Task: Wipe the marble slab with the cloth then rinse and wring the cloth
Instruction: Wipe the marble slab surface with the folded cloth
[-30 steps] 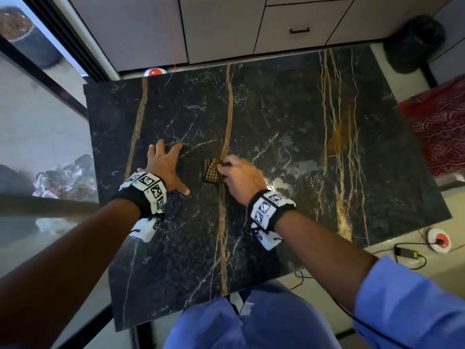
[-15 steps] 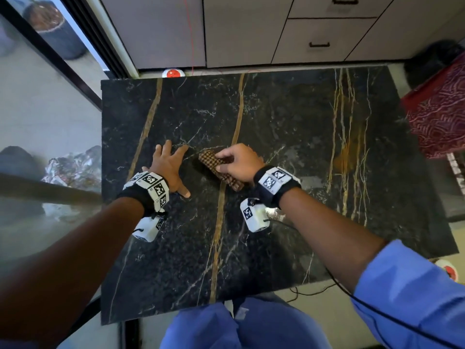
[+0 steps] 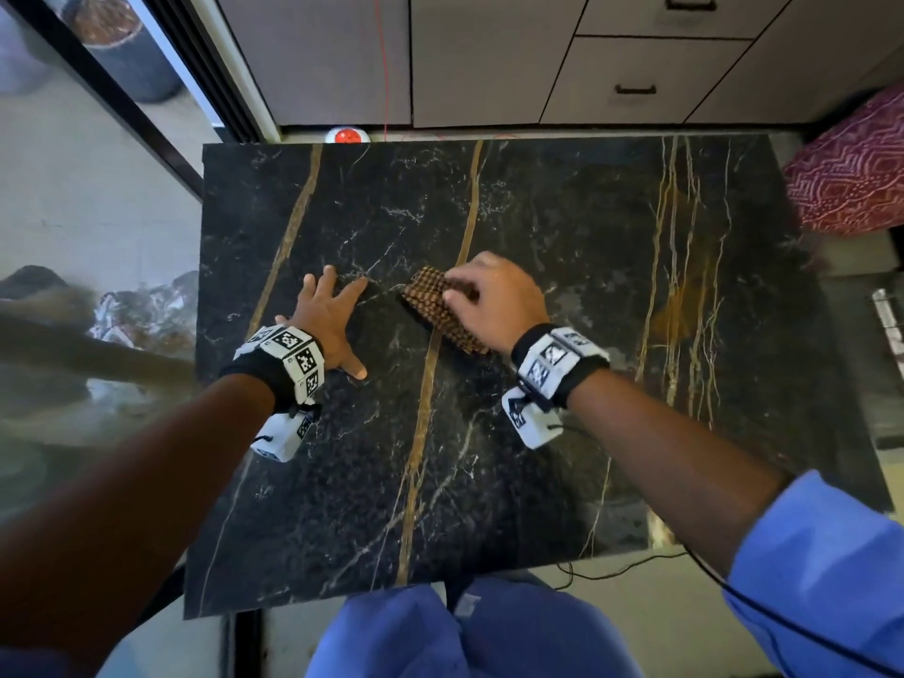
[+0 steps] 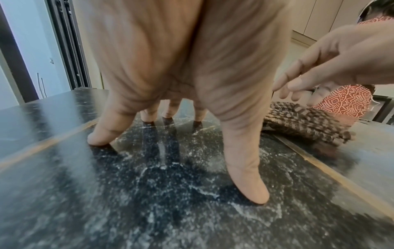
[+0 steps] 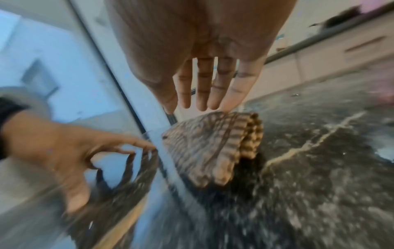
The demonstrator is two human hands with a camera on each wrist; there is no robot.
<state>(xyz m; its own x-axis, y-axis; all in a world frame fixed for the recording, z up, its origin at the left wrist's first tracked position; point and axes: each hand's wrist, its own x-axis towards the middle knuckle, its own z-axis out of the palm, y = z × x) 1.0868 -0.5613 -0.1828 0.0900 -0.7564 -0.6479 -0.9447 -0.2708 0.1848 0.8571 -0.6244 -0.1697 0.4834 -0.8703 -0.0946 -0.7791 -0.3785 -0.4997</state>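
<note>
The black marble slab [image 3: 587, 286] with gold veins fills the middle of the head view. A folded brown checked cloth [image 3: 433, 305] lies on it near the centre. My right hand [image 3: 494, 300] hovers over the cloth. In the right wrist view its fingers [image 5: 209, 87] are straight and only their tips touch the far edge of the cloth [image 5: 209, 146]. My left hand [image 3: 327, 320] stands to the left of the cloth, apart from it. Its spread fingertips [image 4: 249, 190] press on the slab [image 4: 149, 202].
White cabinets with drawers [image 3: 636, 66] run along the far side of the slab. A red patterned fabric [image 3: 851, 178] lies off the slab's right edge. A glass door [image 3: 98, 212] is at the left, and a black cable [image 3: 611, 570] trails below the near edge.
My right hand has pushed the cloth away from me and turned it diagonal, and its fingers have gone from bunched on the cloth to straight. The left hand stays planted.
</note>
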